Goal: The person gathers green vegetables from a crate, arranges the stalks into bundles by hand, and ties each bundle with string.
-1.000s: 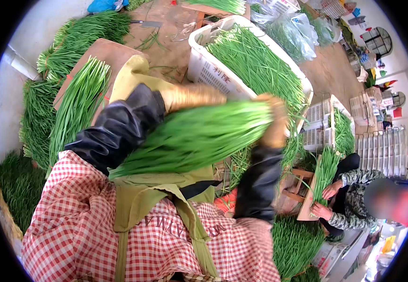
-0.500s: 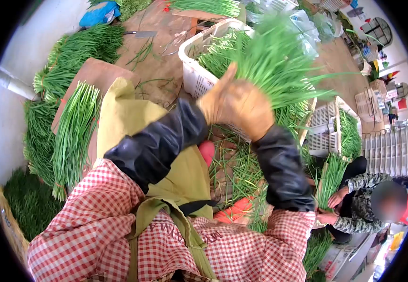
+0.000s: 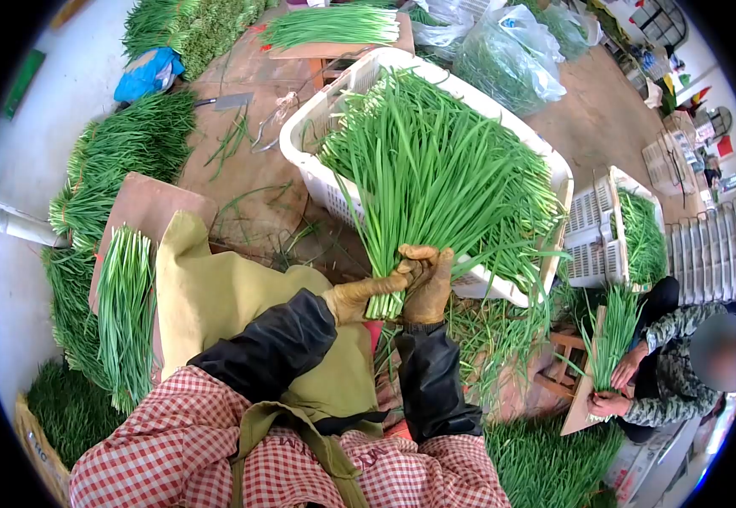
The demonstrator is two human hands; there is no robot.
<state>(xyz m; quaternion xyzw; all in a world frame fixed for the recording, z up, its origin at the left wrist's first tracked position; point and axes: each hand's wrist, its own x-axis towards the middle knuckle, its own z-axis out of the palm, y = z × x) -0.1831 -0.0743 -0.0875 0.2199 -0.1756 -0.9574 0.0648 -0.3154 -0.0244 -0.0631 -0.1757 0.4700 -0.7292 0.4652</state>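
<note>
A fan-shaped bundle of long green leafy stalks (image 3: 403, 224) is in two gloved hands, at the near side of a large white plastic basket with perforated walls (image 3: 317, 182).
Half a second before, the leaves were a blur above the basket's right part; now they are sharp and fanned over its middle, with the stalk ends outside its near wall. The right hand in a stained brown glove (image 3: 429, 288), just outside this wall, has bent fingers closed around the stalks. The left hand in a similar brown glove (image 3: 353, 298) also grasps them; how its hidden fingers bend, I cannot tell. The leaves are narrow and bright, the gathered ends paler.
</note>
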